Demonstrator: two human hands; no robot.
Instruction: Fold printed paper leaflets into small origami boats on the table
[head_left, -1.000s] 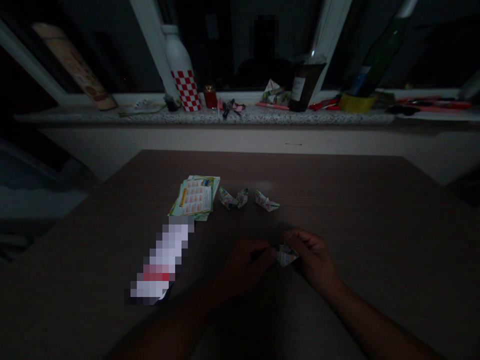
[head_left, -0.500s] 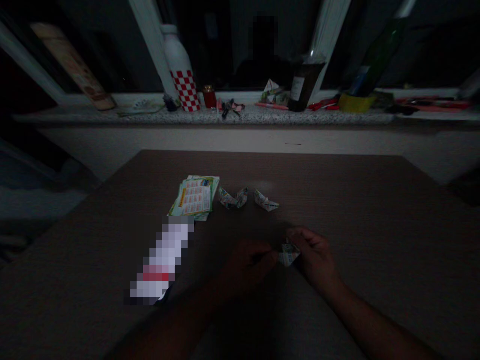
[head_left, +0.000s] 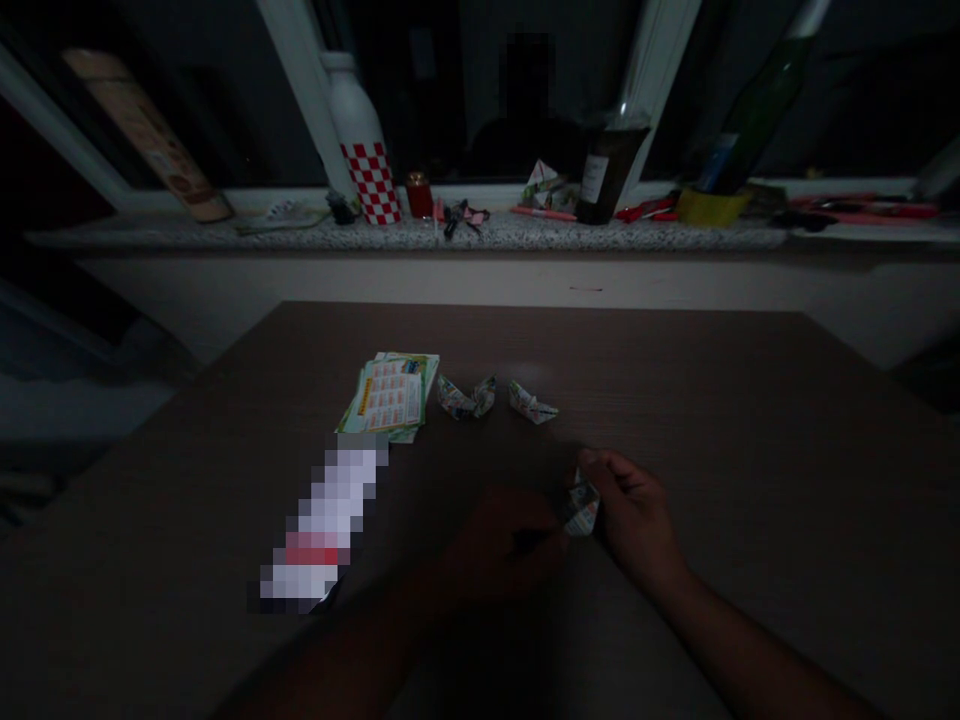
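Note:
A small folded paper piece (head_left: 583, 518), printed with text and colour, is held above the table between both hands. My right hand (head_left: 634, 510) is closed on its right side, thumb and fingers pinching it. At its lower left edge, my left hand (head_left: 514, 540) is closed too, fingertips pinched on the paper; deep shadow hides most of these fingers. Beyond the hands, folded paper boats stand on the table: one boat (head_left: 533, 402) on the right, and folded paper shapes (head_left: 466, 398) to its left.
Left of the boats lies a stack of printed sheets (head_left: 390, 395). A blurred-out bright phone-like object (head_left: 330, 520) rests below it on the wooden table (head_left: 712, 400). Along the windowsill (head_left: 487, 235) stand a checkered bottle (head_left: 367, 165), a cup (head_left: 604, 175) and a green bottle (head_left: 761, 100).
The folded paper has tilted more upright in my hands. My left hand has shifted slightly right and down along its edge; my right hand is almost where it was.

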